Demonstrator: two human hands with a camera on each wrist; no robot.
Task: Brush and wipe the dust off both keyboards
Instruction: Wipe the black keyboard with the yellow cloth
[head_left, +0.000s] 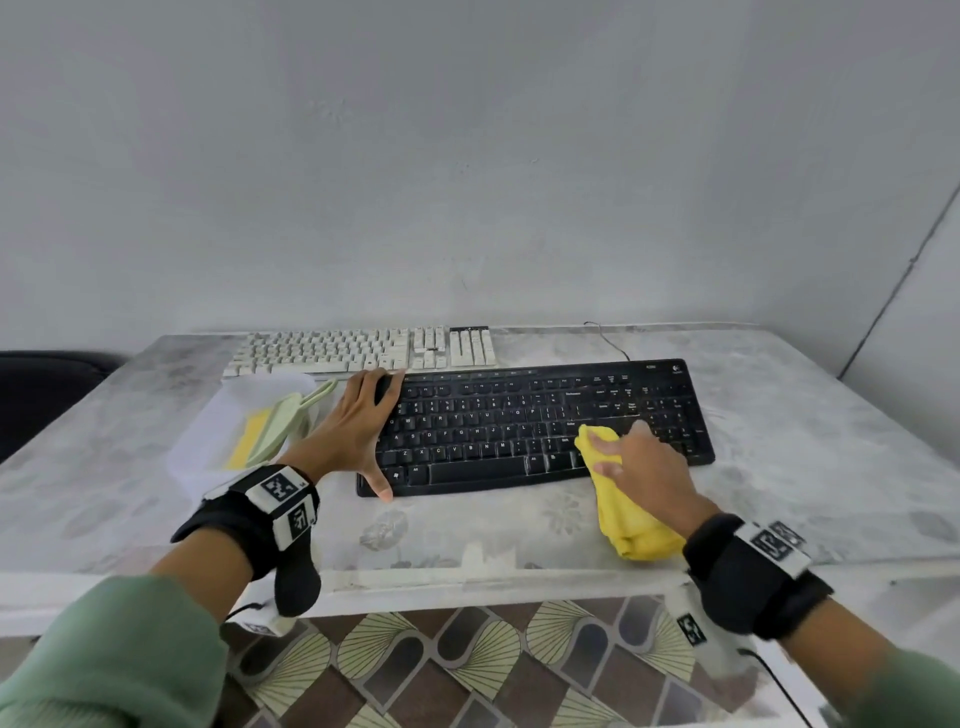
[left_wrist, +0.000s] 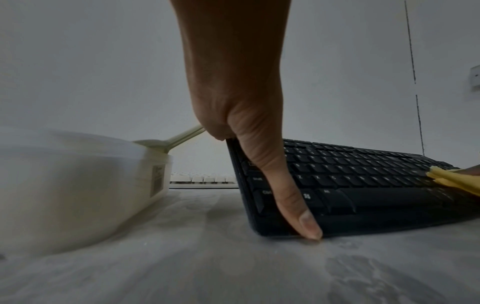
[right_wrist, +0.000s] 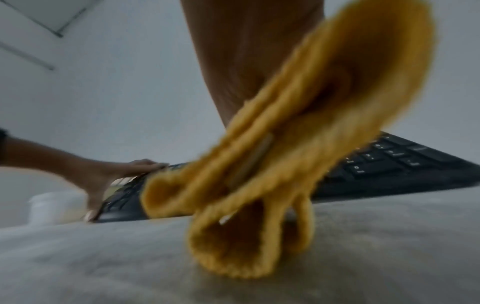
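- We see a translucent plastic container (head_left: 200, 441) just left of the black keyboard (head_left: 519, 431), with a pale green brush (head_left: 291, 418) and something yellow lying in it.
- The white keyboard (head_left: 363, 349) lies behind both, along the wall edge of the surface (head_left: 810, 431).
- A thin black cable (head_left: 613, 340) runs off near the black keyboard's far right.
- Our left hand (head_left: 348, 431) spans the black keyboard's left end: its fingers (head_left: 387, 387) hook over the far corner and the thumb (left_wrist: 293, 197) presses the near corner down.
- Our right hand (head_left: 644, 467) grips a bunched yellow cloth (head_left: 631, 512), fingers curled round it, pressing one end on the keys right of the spacebar; the other end hangs toward us.
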